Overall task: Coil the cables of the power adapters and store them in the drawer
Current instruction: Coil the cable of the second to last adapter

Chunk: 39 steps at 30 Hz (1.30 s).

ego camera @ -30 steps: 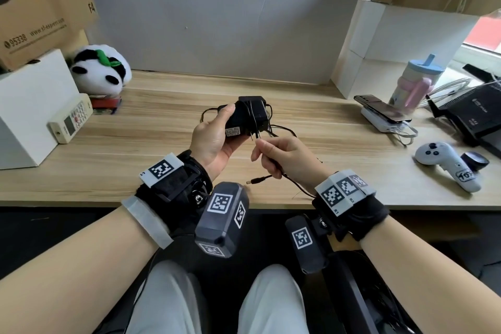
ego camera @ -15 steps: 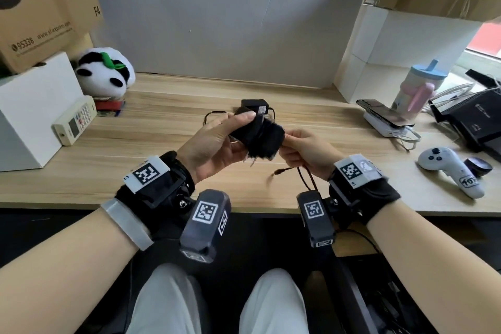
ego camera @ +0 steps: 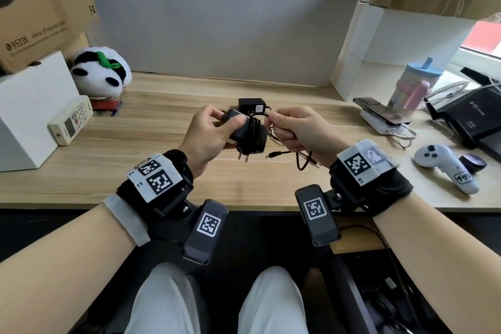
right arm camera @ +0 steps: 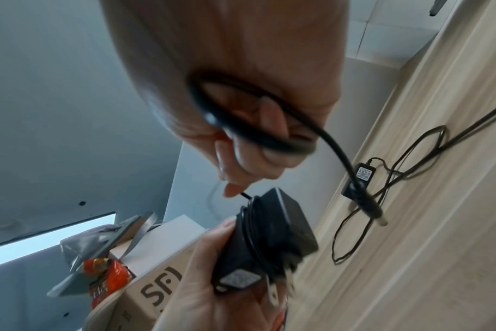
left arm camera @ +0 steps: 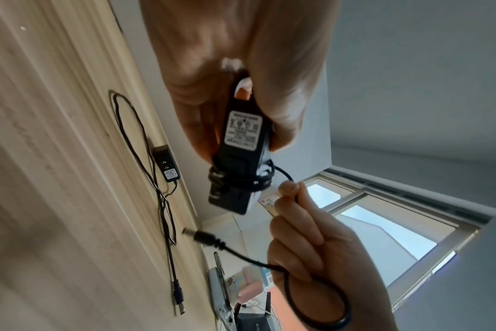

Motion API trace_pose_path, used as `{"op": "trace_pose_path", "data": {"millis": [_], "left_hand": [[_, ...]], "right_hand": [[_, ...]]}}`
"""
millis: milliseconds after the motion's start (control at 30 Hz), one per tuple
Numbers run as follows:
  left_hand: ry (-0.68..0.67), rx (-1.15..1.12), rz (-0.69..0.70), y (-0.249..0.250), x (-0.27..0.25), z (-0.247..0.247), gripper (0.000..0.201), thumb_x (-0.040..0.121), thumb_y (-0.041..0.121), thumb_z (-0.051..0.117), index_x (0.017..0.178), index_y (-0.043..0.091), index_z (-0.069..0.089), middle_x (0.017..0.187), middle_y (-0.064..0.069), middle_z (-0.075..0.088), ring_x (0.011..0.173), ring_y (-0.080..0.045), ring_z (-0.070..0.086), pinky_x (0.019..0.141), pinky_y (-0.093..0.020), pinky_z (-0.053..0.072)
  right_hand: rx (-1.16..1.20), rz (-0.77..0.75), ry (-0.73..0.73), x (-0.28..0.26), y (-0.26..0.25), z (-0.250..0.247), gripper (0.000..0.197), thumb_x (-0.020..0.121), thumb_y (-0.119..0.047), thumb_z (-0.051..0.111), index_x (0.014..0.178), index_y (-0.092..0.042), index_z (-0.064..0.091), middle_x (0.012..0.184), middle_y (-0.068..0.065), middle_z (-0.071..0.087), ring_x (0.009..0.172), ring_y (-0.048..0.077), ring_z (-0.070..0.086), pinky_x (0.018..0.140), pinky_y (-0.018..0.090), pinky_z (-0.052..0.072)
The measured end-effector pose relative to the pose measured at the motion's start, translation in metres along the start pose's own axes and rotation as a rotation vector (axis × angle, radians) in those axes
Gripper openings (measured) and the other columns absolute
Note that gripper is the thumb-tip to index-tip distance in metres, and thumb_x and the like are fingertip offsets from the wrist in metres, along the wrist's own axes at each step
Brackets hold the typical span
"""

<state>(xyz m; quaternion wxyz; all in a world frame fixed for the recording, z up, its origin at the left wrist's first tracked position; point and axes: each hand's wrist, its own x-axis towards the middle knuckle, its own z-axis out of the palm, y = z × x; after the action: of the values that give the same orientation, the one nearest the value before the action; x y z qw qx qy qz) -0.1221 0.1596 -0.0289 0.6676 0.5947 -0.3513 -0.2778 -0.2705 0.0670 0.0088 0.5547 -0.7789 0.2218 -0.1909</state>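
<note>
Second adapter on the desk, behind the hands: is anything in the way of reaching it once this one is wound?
Nothing visible blocks the second adapter; it lies in the open on the desk, its cable spread loose beside it. But the left hand grips the wound adapter and the right hand pinches its cable end. No drawer shows.

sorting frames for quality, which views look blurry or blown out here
Head view: sharp overall, wide-angle bending at the edges, window washed out. Left wrist view: held adapter label readable, left hand soft up close, window panes bright. Right wrist view: motion blur on the held adapter and right hand.
</note>
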Motion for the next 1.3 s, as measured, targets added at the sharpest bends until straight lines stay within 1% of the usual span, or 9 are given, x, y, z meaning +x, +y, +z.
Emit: {"op": "trace_pose_path", "data": {"millis": [200,367,467,600,733,933,1100,1200,1300], "left_hand": [[0.203,0.010,0.023,-0.007,0.003,0.000,0.026,0.084,0.027,0.070,0.085,0.017,0.045,0.106,-0.025,0.063,0.096,-0.034,0.065,0.081,-0.046,0.057],[0.278,-0.143,-0.027,-0.016,-0.001,0.000,0.026,0.085,0.027,0.069,0.088,0.015,0.046,0.107,-0.023,0.062,0.093,-0.030,0.065,0.076,-0.036,0.057],[0.274,-0.348,-0.098,-0.015,-0.001,0.004,0.027,0.087,0.022,0.066,0.097,0.008,0.045,0.096,-0.014,0.062,0.084,-0.024,0.063,0.069,-0.032,0.058],[0.206,-0.586,-0.206,-0.010,0.000,0.003,0.029,0.090,0.021,0.062,0.107,0.001,0.051,0.094,-0.014,0.060,0.080,-0.021,0.062,0.058,-0.027,0.057],[0.146,-0.706,-0.282,-0.001,0.001,-0.004,0.022,0.091,0.025,0.058,0.103,0.006,0.054,0.087,-0.008,0.059,0.076,-0.017,0.060,0.063,-0.024,0.057],[0.068,-0.818,-0.343,0.007,-0.009,-0.012,0.017,0.091,0.026,0.058,0.091,0.009,0.058,0.084,-0.009,0.062,0.078,-0.019,0.061,0.074,-0.026,0.055],[-0.289,-0.540,-0.403,0.008,-0.024,-0.019,0.027,0.077,0.029,0.062,0.096,0.009,0.062,0.086,-0.009,0.066,0.070,-0.018,0.064,0.054,-0.025,0.056],[-0.310,-0.339,-0.406,0.001,-0.028,-0.014,0.024,0.081,0.027,0.062,0.094,0.007,0.058,0.078,-0.006,0.065,0.067,-0.012,0.066,0.059,-0.024,0.057],[-0.278,-0.308,-0.372,-0.006,-0.027,-0.007,0.021,0.087,0.026,0.059,0.093,0.007,0.058,0.078,-0.004,0.067,0.070,-0.011,0.067,0.063,-0.023,0.058]], "right_hand": [[-0.118,-0.014,-0.047,-0.008,0.015,0.024,0.031,0.102,-0.017,0.034,0.086,-0.013,0.060,0.047,-0.009,0.035,0.042,0.008,0.027,0.038,0.016,0.024],[-0.240,-0.001,-0.085,-0.010,0.020,0.036,0.033,0.101,-0.019,0.035,0.087,-0.015,0.065,0.049,-0.007,0.036,0.048,0.011,0.030,0.046,0.023,0.028],[-0.266,-0.003,-0.102,-0.012,0.021,0.041,0.032,0.102,-0.017,0.035,0.092,-0.010,0.064,0.054,-0.004,0.039,0.047,0.008,0.035,0.047,0.018,0.033],[-0.199,0.031,-0.168,-0.014,0.028,0.040,0.030,0.101,-0.011,0.036,0.088,-0.013,0.063,0.054,-0.005,0.044,0.047,0.007,0.042,0.049,0.018,0.038],[-0.218,0.128,-0.272,-0.020,0.038,0.034,0.030,0.102,-0.014,0.032,0.093,-0.009,0.061,0.054,-0.002,0.038,0.043,0.007,0.033,0.043,0.017,0.028],[-0.227,0.196,-0.179,-0.017,0.052,0.026,0.036,0.102,-0.024,0.034,0.072,-0.014,0.051,0.049,-0.007,0.031,0.042,0.006,0.024,0.039,0.015,0.022],[-0.021,0.226,-0.042,-0.006,0.048,0.009,0.034,0.100,-0.026,0.039,0.070,-0.015,0.050,0.048,-0.010,0.031,0.039,0.003,0.025,0.035,0.013,0.020],[0.070,0.214,-0.023,-0.002,0.028,0.001,0.032,0.100,-0.025,0.039,0.071,-0.014,0.049,0.048,-0.011,0.032,0.038,0.002,0.026,0.033,0.012,0.019],[-0.018,0.184,0.013,0.001,0.012,0.004,0.031,0.099,-0.028,0.042,0.073,-0.014,0.052,0.046,-0.012,0.035,0.038,0.002,0.028,0.034,0.012,0.021]]}}
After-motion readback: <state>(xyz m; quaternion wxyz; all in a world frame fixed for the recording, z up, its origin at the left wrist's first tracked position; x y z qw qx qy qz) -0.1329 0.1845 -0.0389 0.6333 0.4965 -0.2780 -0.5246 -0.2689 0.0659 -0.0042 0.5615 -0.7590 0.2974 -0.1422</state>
